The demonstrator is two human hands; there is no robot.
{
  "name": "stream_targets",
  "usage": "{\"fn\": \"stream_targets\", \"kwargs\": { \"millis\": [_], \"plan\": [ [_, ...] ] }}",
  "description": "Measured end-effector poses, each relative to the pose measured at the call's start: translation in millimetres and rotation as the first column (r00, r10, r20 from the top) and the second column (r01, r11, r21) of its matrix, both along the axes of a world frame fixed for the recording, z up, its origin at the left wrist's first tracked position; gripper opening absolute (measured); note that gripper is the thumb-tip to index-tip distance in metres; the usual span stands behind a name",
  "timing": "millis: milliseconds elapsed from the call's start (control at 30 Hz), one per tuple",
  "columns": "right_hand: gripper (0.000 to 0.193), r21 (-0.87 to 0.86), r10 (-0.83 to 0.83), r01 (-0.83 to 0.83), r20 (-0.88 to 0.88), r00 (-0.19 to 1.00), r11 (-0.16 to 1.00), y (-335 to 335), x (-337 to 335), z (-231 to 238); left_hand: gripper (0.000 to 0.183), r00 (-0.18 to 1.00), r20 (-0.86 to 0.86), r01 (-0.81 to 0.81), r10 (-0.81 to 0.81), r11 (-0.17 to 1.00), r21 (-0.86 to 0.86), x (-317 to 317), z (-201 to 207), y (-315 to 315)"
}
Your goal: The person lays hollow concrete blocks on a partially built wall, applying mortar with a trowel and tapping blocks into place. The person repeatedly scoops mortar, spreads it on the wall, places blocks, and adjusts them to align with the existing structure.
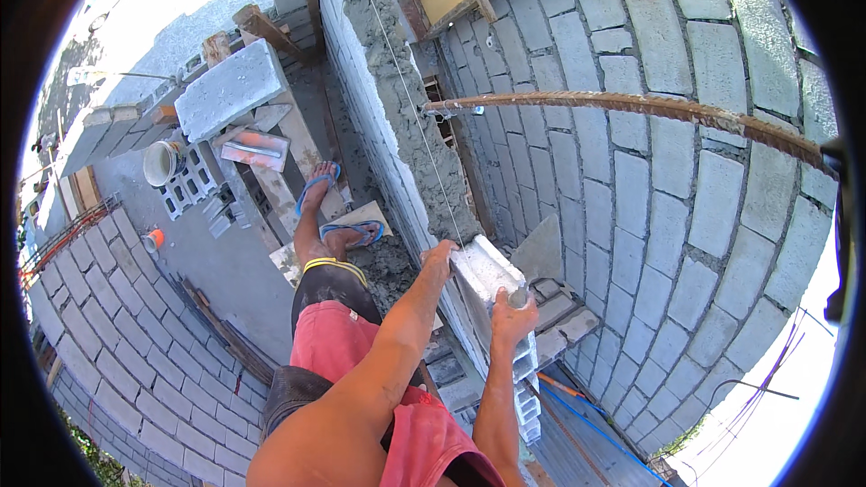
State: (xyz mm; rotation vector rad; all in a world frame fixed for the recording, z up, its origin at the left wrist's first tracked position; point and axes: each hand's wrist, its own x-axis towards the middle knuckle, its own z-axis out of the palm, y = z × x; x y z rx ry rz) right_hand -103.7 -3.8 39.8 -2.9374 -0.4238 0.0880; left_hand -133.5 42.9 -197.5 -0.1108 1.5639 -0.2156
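A narrow wall of concrete blocks has a bed of wet grey mortar [417,140] along its top. At the near end of the mortar sits a pale concrete block [485,269]. My left hand [437,257] is closed on the block's left corner, close to a taut string [403,81] running along the wall. At the block's near right side, my right hand [514,320] is closed round the handle of a trowel. The trowel's grey blade [539,251] sticks out beyond the block. My fingertips on the block's far sides are partly hidden.
A rusty steel bar [631,108] crosses above the gap to the tall block wall [672,216] on the right. Down left, planks [293,144] hold a loose block [228,90] and an orange-and-grey float [256,149]. A bucket [163,163] stands beside hollow blocks [191,182]. My sandalled feet rest on boards.
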Motion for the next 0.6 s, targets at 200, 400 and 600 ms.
{"fn": "stream_targets", "kwargs": {
  "millis": [200,400,600],
  "plan": [
    [0.04,-0.008,-0.01,0.01,0.017,1.0,1.0,-3,1,-2,0.043,0.998,0.069,0.004,-0.002,0.999,-0.036,-7,-4,-3],
    [0.035,0.01,-0.058,0.058,0.078,0.995,0.998,3,-3,-3,0.043,0.996,0.085,0.011,-0.008,0.999,-0.033,-8,3,-3],
    [0.034,0.056,-0.074,0.07,0.067,0.995,0.996,3,-5,-1,0.043,0.995,0.095,-0.01,0.013,1.0,-0.029,-9,6,-5]
  ]
}}
